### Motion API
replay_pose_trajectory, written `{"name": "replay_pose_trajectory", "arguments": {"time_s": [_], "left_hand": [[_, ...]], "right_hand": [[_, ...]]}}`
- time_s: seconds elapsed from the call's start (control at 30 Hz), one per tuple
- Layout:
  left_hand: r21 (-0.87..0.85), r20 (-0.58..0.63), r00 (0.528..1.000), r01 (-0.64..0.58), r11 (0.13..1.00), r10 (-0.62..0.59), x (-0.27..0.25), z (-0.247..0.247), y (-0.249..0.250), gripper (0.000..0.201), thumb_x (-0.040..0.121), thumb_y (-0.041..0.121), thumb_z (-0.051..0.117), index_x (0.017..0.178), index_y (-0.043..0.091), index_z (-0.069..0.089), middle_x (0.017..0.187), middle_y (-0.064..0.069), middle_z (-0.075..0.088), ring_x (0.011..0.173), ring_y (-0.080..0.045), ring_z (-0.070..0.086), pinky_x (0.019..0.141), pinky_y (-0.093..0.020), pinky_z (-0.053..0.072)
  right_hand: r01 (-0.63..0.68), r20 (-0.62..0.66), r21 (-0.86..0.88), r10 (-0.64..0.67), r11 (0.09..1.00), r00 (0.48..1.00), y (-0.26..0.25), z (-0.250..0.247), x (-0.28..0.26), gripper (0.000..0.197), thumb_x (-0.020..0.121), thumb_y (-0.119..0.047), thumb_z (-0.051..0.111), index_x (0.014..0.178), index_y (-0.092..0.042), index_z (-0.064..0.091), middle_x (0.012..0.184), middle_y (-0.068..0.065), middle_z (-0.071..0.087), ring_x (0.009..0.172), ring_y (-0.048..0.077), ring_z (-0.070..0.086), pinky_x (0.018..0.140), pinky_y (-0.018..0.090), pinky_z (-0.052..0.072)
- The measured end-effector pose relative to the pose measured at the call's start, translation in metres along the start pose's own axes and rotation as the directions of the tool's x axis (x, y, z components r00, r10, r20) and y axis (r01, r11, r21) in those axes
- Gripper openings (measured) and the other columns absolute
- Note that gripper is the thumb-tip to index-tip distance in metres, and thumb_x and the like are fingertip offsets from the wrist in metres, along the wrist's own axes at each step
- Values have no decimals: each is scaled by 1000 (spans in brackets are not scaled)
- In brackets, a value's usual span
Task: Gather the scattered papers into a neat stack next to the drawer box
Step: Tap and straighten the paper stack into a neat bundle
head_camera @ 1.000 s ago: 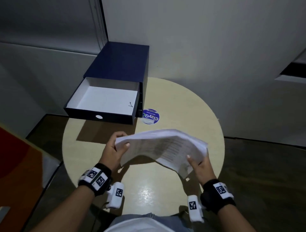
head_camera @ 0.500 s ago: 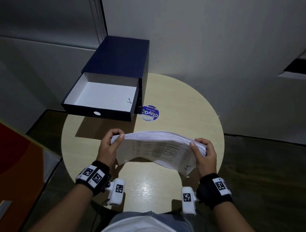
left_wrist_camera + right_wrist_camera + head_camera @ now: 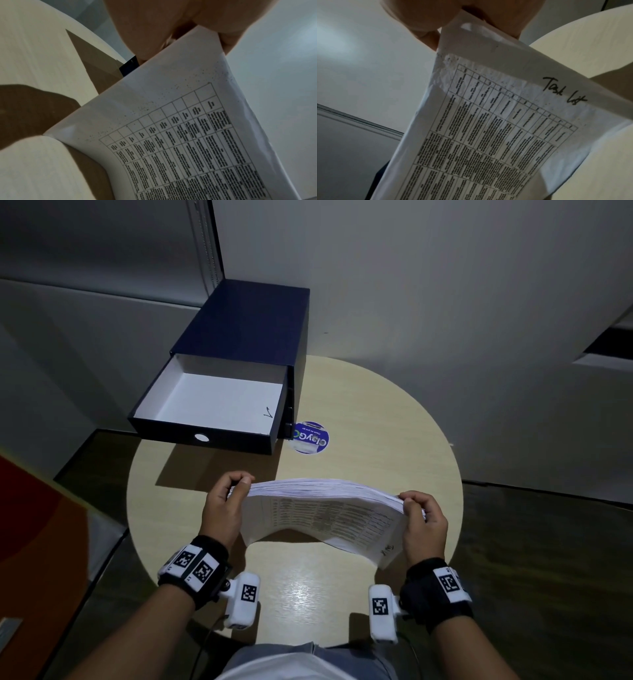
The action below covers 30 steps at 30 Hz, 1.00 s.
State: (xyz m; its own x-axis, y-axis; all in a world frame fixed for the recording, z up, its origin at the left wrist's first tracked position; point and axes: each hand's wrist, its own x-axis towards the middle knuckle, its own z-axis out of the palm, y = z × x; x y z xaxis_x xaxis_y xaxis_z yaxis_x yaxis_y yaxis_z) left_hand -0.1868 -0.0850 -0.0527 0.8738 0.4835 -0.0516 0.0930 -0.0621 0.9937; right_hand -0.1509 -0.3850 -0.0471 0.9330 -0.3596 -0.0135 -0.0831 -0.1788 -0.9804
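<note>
While I hold the stack of papers (image 3: 322, 508) above the round desk (image 3: 376, 412), its printed table faces me and "Task list" is handwritten near one corner. My left hand (image 3: 224, 508) pinches one end, my right hand (image 3: 423, 520) the other. Beyond sits the navy drawer box (image 3: 253, 326), its drawer (image 3: 209, 402) pulled open, a round blue sticker (image 3: 309, 437) beside it.

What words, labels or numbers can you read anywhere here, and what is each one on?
"Task list": handwritten on the paper stack, near the right hand.
"ClayGo", seen upside down: round blue sticker on the table; its smaller print is unreadable.
Printed table text on the papers: too blurred to read.
Square coded markers on the wristbands: no readable text.
</note>
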Motion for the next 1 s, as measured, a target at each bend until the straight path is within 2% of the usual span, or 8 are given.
{"name": "replay_pose_trajectory", "arguments": {"time_s": [0.17,0.27,0.33,0.43,0.5,0.57,0.7,1.0], "left_hand": [[-17,4,1000,9,1000,-9,-1,1,2,16,96,24,54,90,13,64,88,4,63,81,-15,55,69,-32,41],[-37,42,999,-11,999,13,-3,-1,6,17,92,29,58,95,12,62,92,4,61,83,-11,55,68,-26,43],[-89,138,987,-65,994,77,-7,-8,5,41,76,38,66,106,11,58,99,5,59,86,-3,58,69,-18,48],[-196,309,950,18,981,45,-9,-17,-3,64,61,25,75,116,8,48,104,1,58,89,-6,63,66,-20,54],[-65,289,957,32,997,-12,-8,-15,-7,45,67,14,74,106,17,53,101,-1,59,89,-14,61,61,-21,53],[85,204,978,13,996,-30,-5,-12,-9,26,81,4,67,90,25,56,98,-2,58,89,-20,55,64,-27,51],[36,110,993,42,998,-46,-5,-4,-5,14,77,12,54,76,27,56,87,-2,56,83,-20,50,66,-32,42],[50,65,998,-3,999,0,4,1,6,16,72,7,52,72,23,49,76,4,53,77,-17,48,67,-32,38]], "right_hand": [[23,22,15,-23,1000,999,1,-3,0,19,94,-6,56,86,-22,63,92,-5,65,84,4,57,70,24,42],[-11,114,116,-2,993,993,0,-10,-5,13,91,-16,63,103,-17,61,97,-6,64,82,4,60,69,25,46],[-38,222,173,-1,984,975,7,-21,-8,41,82,-19,65,120,-14,53,102,-4,63,82,0,63,68,21,51],[-113,333,99,74,989,940,21,-30,-10,48,88,-1,64,129,-19,46,108,1,63,95,7,65,74,26,55],[-105,339,-17,105,994,935,26,-29,-10,38,94,-2,58,124,-23,48,110,-2,65,105,15,64,77,25,52],[-98,320,-59,112,993,941,24,-24,-11,26,98,-7,54,118,-23,49,105,-6,66,102,11,64,71,17,50],[-122,285,-40,128,992,950,21,-16,-15,24,99,-8,50,119,-21,45,102,-7,65,95,7,63,72,22,49],[-104,241,2,100,995,965,14,-14,-10,32,97,-6,53,125,-19,47,105,-5,63,99,12,60,75,27,49]]}}
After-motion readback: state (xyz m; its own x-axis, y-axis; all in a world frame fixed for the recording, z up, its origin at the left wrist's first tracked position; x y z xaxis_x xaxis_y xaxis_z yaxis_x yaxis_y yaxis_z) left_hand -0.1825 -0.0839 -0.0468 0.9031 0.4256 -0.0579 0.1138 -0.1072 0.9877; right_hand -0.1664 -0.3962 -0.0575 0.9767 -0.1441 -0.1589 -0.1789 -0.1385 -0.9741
